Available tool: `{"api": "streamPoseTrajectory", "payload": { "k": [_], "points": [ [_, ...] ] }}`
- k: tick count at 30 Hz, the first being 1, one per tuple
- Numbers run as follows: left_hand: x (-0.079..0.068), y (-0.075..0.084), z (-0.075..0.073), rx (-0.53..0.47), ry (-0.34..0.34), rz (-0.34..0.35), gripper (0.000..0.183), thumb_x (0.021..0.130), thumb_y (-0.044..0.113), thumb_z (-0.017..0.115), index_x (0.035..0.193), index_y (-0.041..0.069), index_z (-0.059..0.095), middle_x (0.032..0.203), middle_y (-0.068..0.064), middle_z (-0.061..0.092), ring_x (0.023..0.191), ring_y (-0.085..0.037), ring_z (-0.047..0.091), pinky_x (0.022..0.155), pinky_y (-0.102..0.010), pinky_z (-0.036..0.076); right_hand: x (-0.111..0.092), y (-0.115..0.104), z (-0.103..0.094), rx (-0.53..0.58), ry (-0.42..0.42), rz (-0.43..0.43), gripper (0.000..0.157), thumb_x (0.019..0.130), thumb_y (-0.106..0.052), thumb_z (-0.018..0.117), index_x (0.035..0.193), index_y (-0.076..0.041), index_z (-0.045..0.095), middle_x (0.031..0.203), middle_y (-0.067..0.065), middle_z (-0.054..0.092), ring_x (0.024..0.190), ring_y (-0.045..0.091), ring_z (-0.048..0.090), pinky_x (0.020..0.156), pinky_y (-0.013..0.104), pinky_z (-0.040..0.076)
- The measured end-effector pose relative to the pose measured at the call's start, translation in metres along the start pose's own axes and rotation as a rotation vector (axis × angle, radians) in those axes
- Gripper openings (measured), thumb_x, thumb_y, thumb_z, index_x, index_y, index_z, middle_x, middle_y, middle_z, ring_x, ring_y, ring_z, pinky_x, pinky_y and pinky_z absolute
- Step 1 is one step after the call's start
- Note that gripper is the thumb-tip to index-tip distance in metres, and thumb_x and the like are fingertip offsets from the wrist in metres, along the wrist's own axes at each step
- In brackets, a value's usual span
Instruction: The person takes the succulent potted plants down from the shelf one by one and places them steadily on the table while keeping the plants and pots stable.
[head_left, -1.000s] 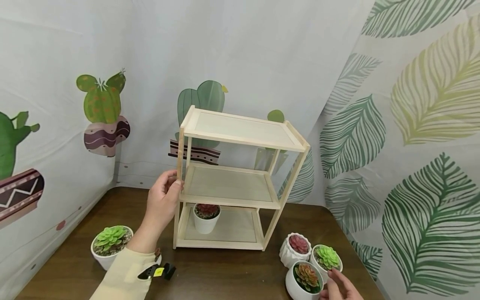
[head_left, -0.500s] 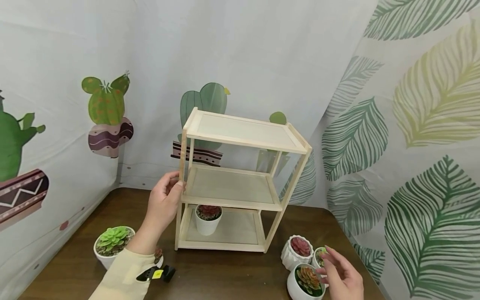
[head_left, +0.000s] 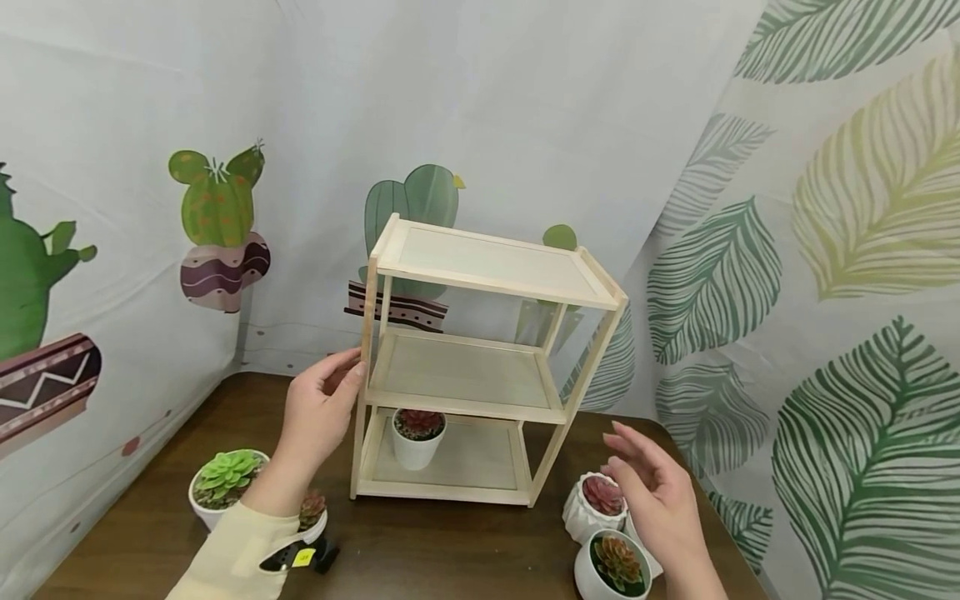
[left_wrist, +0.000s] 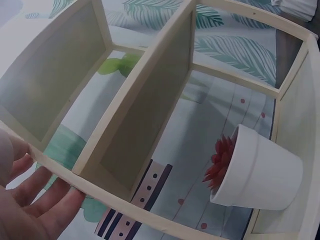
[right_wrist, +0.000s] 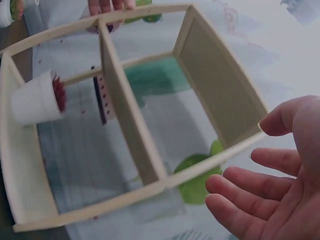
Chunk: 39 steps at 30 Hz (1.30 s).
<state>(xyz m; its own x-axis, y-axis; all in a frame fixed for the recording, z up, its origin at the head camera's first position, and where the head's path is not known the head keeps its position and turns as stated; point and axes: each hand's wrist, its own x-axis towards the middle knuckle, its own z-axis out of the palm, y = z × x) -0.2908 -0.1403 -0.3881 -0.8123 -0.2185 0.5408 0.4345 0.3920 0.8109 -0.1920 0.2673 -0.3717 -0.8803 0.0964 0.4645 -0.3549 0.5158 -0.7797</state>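
A pale wooden three-tier shelf (head_left: 465, 412) stands on the table. My left hand (head_left: 318, 408) is at its left post; in the left wrist view, the fingertips (left_wrist: 75, 195) touch the outer side of that post without curling round it. My right hand (head_left: 660, 496) is held with fingers spread and nothing in them, right of the shelf and over the right-hand pots. A white pot with a dark red succulent (head_left: 417, 437) sits on the bottom tier, towards the left. Below my right hand are a ribbed white pot with a pink-red succulent (head_left: 596, 504) and a white pot with an orange-brown succulent (head_left: 615, 567).
Another white pot, mostly hidden by my right hand, stands behind these two. At the left of the brown table (head_left: 420, 550) are a pot with a green succulent (head_left: 228, 483) and a partly hidden pot (head_left: 313, 517) beside my left sleeve. Printed curtains (head_left: 510, 108) hang behind.
My right hand has risen from beside the green succulent at the right and moved up and left towards the shelf. My left hand has eased slightly left, its grip on the post loosened.
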Motion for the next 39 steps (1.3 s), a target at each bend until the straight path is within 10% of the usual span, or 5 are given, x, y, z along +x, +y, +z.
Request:
{"api": "streamPoseTrajectory", "payload": {
  "k": [8, 16, 26, 32, 39],
  "points": [
    [-0.020, 0.004, 0.007, -0.071, 0.097, -0.023, 0.014, 0.101, 0.019, 0.065, 0.103, 0.009, 0.074, 0.082, 0.000, 0.064, 0.070, -0.007, 0.056, 0.061, -0.021, 0.047, 0.031, -0.018, 0.004, 0.003, -0.047, -0.084, 0.053, 0.103, -0.010, 0.059, 0.154, -0.019, 0.047, 0.140, 0.011, 0.064, 0.106, 0.000, 0.066, 0.083, 0.020, 0.057],
    [-0.042, -0.005, 0.024, -0.152, -0.061, -0.071, 0.016, 0.102, 0.015, 0.062, 0.107, 0.006, 0.074, 0.082, 0.001, 0.069, 0.071, -0.005, 0.066, 0.063, -0.022, 0.056, 0.061, -0.020, 0.017, -0.052, -0.058, -0.052, 0.060, 0.105, -0.020, 0.057, 0.161, -0.024, 0.034, 0.154, 0.011, 0.053, 0.130, 0.028, 0.060, 0.094, 0.024, 0.051],
    [-0.064, -0.025, 0.050, -0.085, -0.253, -0.097, 0.032, 0.104, 0.021, 0.060, 0.131, 0.006, 0.069, 0.132, -0.013, 0.071, 0.114, -0.021, 0.070, 0.094, -0.032, 0.058, 0.080, -0.015, 0.028, 0.021, -0.018, -0.057, 0.057, 0.108, -0.024, 0.049, 0.162, -0.018, 0.031, 0.151, 0.018, 0.053, 0.134, 0.034, 0.058, 0.098, 0.039, 0.054],
    [-0.067, -0.036, 0.062, -0.058, -0.371, -0.187, 0.052, 0.105, 0.023, 0.057, 0.153, 0.006, 0.047, 0.162, -0.018, 0.041, 0.150, -0.041, 0.038, 0.113, -0.060, 0.044, 0.088, -0.012, 0.036, 0.043, 0.047, -0.080, 0.054, 0.107, -0.017, 0.048, 0.160, -0.017, 0.035, 0.146, 0.017, 0.058, 0.132, 0.033, 0.058, 0.109, 0.055, 0.045],
    [-0.062, -0.053, 0.075, -0.030, -0.391, -0.187, 0.075, 0.104, 0.020, 0.058, 0.164, 0.004, 0.017, 0.169, -0.022, 0.023, 0.156, -0.044, 0.023, 0.124, -0.064, 0.024, 0.094, -0.007, 0.043, 0.033, 0.120, -0.087, 0.050, 0.108, -0.017, 0.045, 0.158, -0.018, 0.041, 0.132, 0.016, 0.067, 0.120, 0.028, 0.064, 0.102, 0.048, 0.049]
  ]
}}
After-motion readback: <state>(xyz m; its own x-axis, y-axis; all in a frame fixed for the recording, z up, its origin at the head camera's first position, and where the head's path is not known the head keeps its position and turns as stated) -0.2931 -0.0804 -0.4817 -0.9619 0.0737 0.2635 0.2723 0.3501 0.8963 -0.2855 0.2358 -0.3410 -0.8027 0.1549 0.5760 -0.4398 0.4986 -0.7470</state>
